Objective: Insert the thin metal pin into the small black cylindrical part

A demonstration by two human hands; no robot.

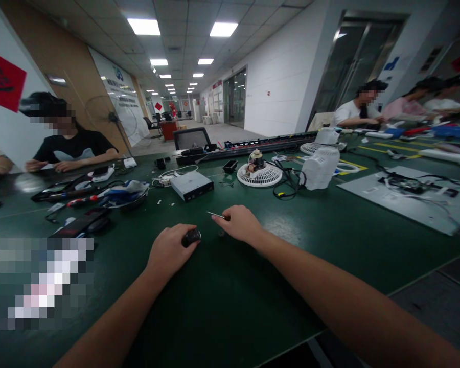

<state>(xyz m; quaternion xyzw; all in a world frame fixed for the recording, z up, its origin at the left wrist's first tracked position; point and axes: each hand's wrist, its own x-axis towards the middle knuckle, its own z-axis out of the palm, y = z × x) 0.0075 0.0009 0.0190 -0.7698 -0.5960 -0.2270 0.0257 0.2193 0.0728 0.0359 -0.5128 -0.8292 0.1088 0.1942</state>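
Note:
Near the middle of the green table [214, 286], my left hand [172, 248] is wrapped round a small black rounded object [191, 236]. My right hand [240, 223], a little further right, is closed on a thin metal tool [215, 215] whose narrow tip points left. The two hands are apart. Just below the right fingers lies a small round dark thing [221, 233], too small to name. Behind my hands, a silver and black drive box [191, 185] lies on the table.
A white fan grille with a motor [258, 174] and a white plastic housing [320, 168] stand beyond my right hand. At the right lies a grey panel [406, 197] with wires. Cables and a blue bundle [124, 193] are at the left. Other people sit around the table.

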